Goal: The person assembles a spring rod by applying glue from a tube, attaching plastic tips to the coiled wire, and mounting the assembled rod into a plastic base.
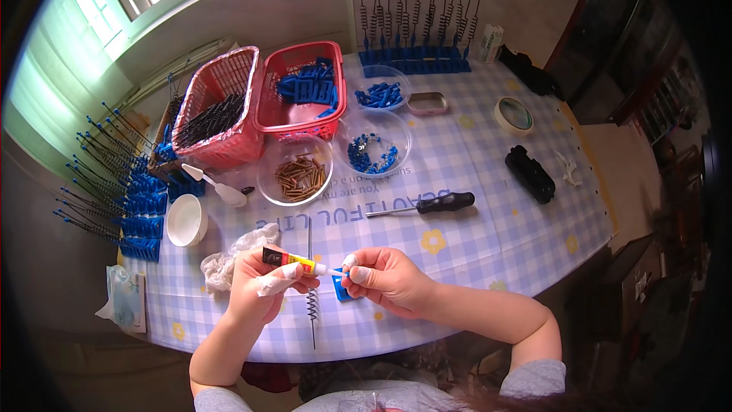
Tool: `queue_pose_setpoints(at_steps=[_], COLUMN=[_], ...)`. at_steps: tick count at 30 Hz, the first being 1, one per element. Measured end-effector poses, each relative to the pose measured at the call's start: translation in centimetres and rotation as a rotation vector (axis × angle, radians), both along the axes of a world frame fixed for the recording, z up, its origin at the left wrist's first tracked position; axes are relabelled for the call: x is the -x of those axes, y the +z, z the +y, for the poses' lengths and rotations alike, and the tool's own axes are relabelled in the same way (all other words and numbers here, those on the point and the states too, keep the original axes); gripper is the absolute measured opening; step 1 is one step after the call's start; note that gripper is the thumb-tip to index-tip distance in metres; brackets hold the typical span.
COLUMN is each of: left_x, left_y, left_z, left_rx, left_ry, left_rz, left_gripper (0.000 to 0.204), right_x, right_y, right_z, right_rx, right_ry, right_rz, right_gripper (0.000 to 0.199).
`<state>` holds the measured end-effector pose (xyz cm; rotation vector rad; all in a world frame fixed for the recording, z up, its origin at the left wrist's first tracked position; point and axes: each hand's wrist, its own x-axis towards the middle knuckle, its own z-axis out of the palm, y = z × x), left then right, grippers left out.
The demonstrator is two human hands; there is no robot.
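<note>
The left hand (263,286), just below the middle of the frame, has its fingers curled shut around a small glue tube (293,261). The wrapped forefinger lies over the tube's middle and the thumb is under it. The tube's long axis runs nearly level across the picture, tilted slightly down to the right: its dark crimped tail sticks out toward the upper left past the knuckles, and its pale nozzle points right, toward the other hand.

The right hand (385,278), just right of the middle, is pinched closed on a small blue plastic piece (341,288), with its white-capped fingertips (350,261) bent in above that piece. The nozzle tip ends at or touching those fingertips, right over the blue piece; whether it actually touches the piece cannot be told. A thin metal rod with a coiled spring (312,301) stands on the table between the two hands, its axis running up and down the frame, passing behind the tube.

Above the hands lies a black-handled screwdriver (427,204), its blade pointing left. Further up sit a clear bowl of brown springs (297,175), a clear bowl of blue parts (374,152) and two red baskets (259,99). A white crumpled rag (225,259) lies left of the left hand on the checked tablecloth (488,244).
</note>
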<state>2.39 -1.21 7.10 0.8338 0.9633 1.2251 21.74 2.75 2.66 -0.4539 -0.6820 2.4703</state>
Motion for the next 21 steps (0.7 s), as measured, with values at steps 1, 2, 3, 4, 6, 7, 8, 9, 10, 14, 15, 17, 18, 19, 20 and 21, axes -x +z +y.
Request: queue_pose_setpoints(at_steps=[1,2,3,4,6,7,8,9,10,14,15,17,18,19,20,21], left_x=[-0.03,-0.06,-0.08,-0.12,-0.19,-0.22,-0.23,-0.2,-0.14,0.14,0.01,-0.24,-0.21,-0.21,-0.22,-0.18], left_y=[-0.04,-0.06,-0.02,0.06,0.09,0.06,0.03,-0.01,-0.05,-0.11,-0.15,-0.24,-0.2,-0.15,-0.13,-0.12], left_z=[0.02,0.04,0.05,0.04,0.05,0.06,0.06,0.06,0.03,-0.16,-0.06,0.15,0.1,0.07,0.06,0.02], left_rx=[0.009,0.019,0.019,0.02,0.02,0.025,0.03,0.03,0.025,0.01,0.011,0.0,0.0,-0.003,-0.005,-0.006], left_ry=[0.002,0.004,0.004,0.004,0.004,0.012,0.019,0.019,0.019,0.029,0.027,0.018,0.018,0.021,0.023,0.023], left_rz=[-0.008,-0.016,-0.016,-0.017,-0.018,-0.034,-0.051,-0.051,-0.047,-0.034,-0.033,-0.026,-0.026,-0.031,-0.035,-0.035], left_gripper=[0.013,0.013,0.013,0.013,0.013,0.013,0.013,0.013,0.013,0.013,0.013,0.013,0.013,0.013,0.013,0.013], right_x=[-0.02,-0.04,-0.03,-0.03,-0.04,-0.05,-0.07,-0.08,-0.06,0.21,0.08,-0.18,-0.12,-0.08,-0.05,-0.02], right_y=[-0.01,-0.03,-0.06,-0.07,-0.05,0.0,0.09,0.13,0.13,0.07,-0.01,-0.12,-0.09,-0.08,-0.11,-0.1], right_z=[0.02,0.03,0.04,0.03,0.0,-0.01,-0.01,-0.01,0.0,-0.06,-0.01,0.09,0.07,0.04,0.01,-0.01], right_rx=[0.0,0.001,0.001,0.002,0.005,0.006,-0.002,-0.01,-0.009,-0.026,-0.027,-0.026,-0.027,-0.028,-0.028,-0.03], right_ry=[-0.001,-0.002,-0.004,-0.004,-0.003,-0.003,-0.002,-0.002,-0.002,0.003,0.0,-0.007,-0.009,-0.009,-0.009,-0.007], right_rz=[0.0,0.0,0.0,0.0,-0.002,-0.002,-0.007,-0.013,-0.013,-0.012,-0.012,-0.006,-0.003,-0.003,-0.003,-0.003], right_gripper=[0.018,0.018,0.018,0.018,0.019,0.019,0.019,0.019,0.019,0.019,0.019,0.019,0.019,0.019,0.019,0.019])
